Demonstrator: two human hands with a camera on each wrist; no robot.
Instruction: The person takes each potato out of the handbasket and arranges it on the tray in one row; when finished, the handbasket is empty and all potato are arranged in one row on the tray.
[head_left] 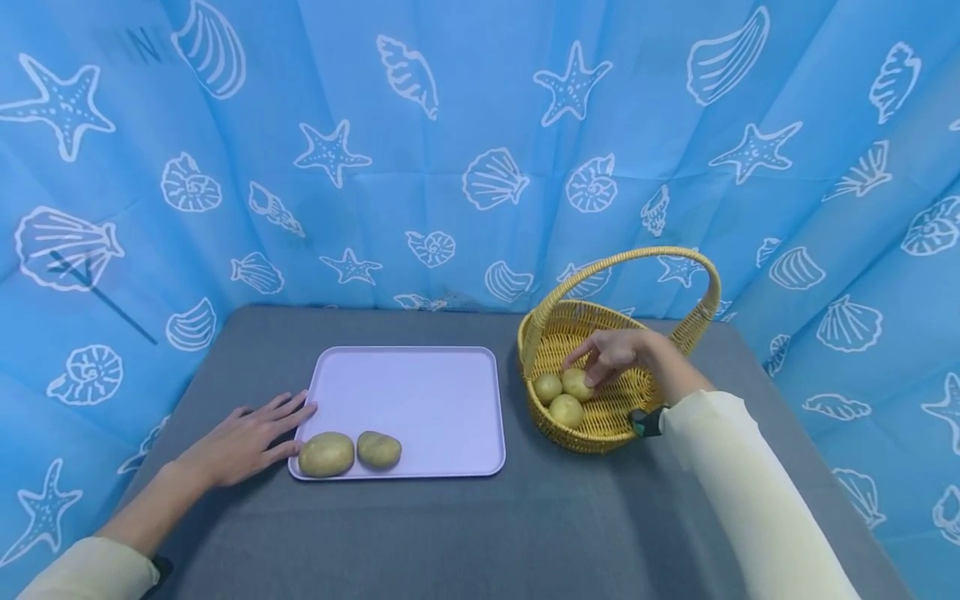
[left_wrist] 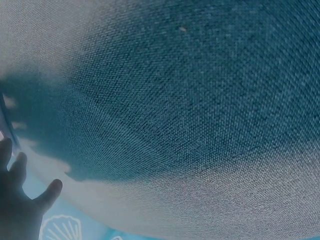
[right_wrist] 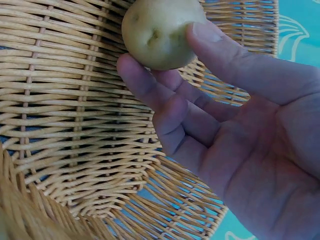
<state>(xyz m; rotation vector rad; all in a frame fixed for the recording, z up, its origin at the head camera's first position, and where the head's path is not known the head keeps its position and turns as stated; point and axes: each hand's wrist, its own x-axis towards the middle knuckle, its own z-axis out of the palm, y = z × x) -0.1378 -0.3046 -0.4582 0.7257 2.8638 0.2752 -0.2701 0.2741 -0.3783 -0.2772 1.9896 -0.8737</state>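
My right hand (head_left: 619,352) reaches into a yellow wicker basket (head_left: 592,444) and pinches a round potato (right_wrist: 157,32) between thumb and fingers, as the right wrist view shows up close. Beside it in the basket lie two more potatoes, one to the left (head_left: 547,387) and one nearer me (head_left: 566,411). On the left, my left hand (head_left: 242,443) has its fingers spread at the left rim of a pale lilac tray (head_left: 442,408). A large potato (head_left: 326,455) lies by its thumb at the tray's near left corner, with a smaller potato (head_left: 378,450) just right of it.
The basket's tall handle (head_left: 637,252) arches over it behind my right hand. A grey cloth (head_left: 420,542) covers the table. Blue curtains (head_left: 465,108) with white shells and starfish hang behind and at both sides.
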